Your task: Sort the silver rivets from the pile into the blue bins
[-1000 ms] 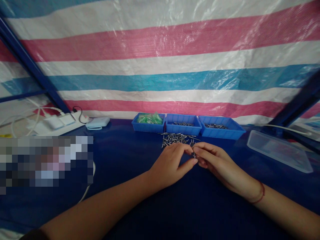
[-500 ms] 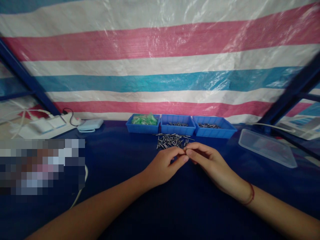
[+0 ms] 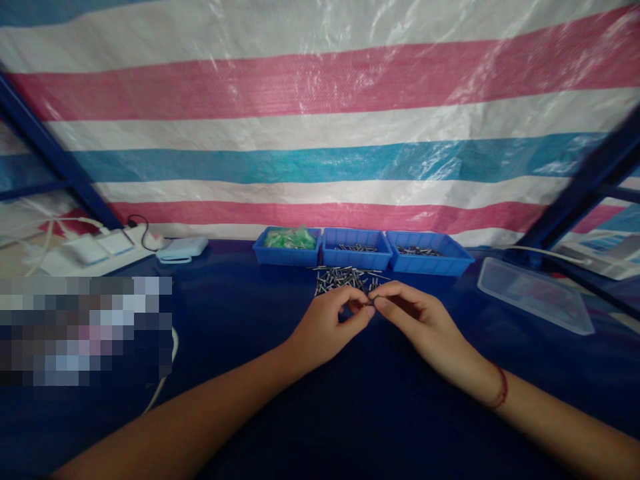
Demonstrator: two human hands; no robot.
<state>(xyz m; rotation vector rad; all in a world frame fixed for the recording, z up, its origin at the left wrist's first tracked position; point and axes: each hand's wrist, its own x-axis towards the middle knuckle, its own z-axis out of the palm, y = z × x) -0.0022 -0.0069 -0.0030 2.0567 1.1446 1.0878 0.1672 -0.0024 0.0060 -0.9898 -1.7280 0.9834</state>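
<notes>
My left hand and my right hand meet fingertip to fingertip above the dark blue table. Between their pinched thumbs and forefingers sits a small dark piece, mostly covered by the fingers and too small to name. Just beyond the hands lies a loose pile of thin metal pins, some silvery, some dark. A few more short pins stand out right behind the fingertips.
Three blue bins line the back: one with green plastic bags, two with metal pins. A clear plastic lid lies right. A power strip, a light blue case and a white cable are left.
The fingers of both hands have shifted slightly around the small dark piece, and the left thumb and forefinger are a little further apart. The pile and bins are unmoved.
</notes>
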